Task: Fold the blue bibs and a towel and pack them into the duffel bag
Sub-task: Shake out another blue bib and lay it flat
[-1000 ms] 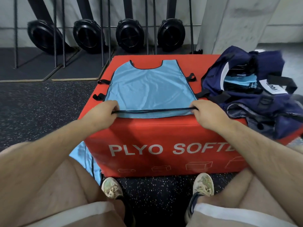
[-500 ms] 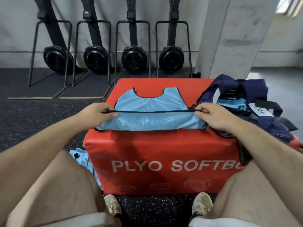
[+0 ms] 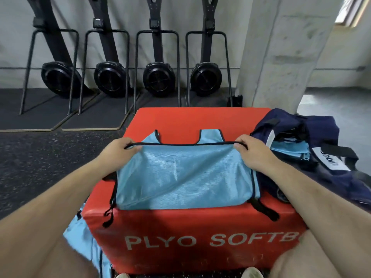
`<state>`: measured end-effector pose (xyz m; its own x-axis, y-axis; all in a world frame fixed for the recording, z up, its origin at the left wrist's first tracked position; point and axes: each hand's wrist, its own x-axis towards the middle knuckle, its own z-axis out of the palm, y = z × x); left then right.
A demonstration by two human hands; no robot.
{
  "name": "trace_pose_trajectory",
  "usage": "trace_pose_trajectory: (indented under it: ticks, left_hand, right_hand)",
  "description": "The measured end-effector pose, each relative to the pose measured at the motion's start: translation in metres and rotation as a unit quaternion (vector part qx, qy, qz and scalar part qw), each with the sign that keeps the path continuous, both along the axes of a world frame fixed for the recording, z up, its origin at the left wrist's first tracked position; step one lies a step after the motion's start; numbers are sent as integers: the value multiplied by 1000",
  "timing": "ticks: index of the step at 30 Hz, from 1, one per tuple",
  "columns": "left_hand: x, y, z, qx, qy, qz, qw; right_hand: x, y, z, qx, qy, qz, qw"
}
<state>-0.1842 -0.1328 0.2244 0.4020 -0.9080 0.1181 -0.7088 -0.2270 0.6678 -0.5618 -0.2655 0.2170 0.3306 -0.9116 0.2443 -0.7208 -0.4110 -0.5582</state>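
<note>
Two hands: the left hand (image 3: 118, 152) and the right hand (image 3: 250, 152) each pinch a corner of the black-trimmed hem of the blue bib (image 3: 183, 177), fingers curled round it, the hem carried up toward the neckline.
Bib: centre frame, lying on the red plyo box (image 3: 200, 229).
Risk, left: side ties (image 3: 110, 209) dangle over the box edge and could snag or skew the fold.
Risk, right: slippery mesh may slide if one corner leads.
Bag: navy duffel bag (image 3: 313, 141), right, open, folded bibs (image 3: 289, 151) inside.
Spare: loose blue cloth (image 3: 84, 233), lower left.
Room: speckled gym floor (image 3: 50, 157); four upended rowers (image 3: 158, 77) along the wall; concrete pillar (image 3: 281, 57), upper right.
</note>
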Motion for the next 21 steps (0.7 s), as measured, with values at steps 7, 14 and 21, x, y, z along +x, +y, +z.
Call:
trace_pose_trajectory:
  ticks: [7, 14, 21]
  left_hand:
    - [39, -91, -32, 19, -5, 37, 999]
    - [64, -152, -78, 77, -22, 60, 995]
    - [64, -188, -91, 100, -81, 124, 984]
  right_hand:
    - [56, -85, -23, -5, 35, -35, 999]
    - [98, -137, -74, 6, 95, -92, 991]
    - [107, -150, -101, -13, 132, -98, 986]
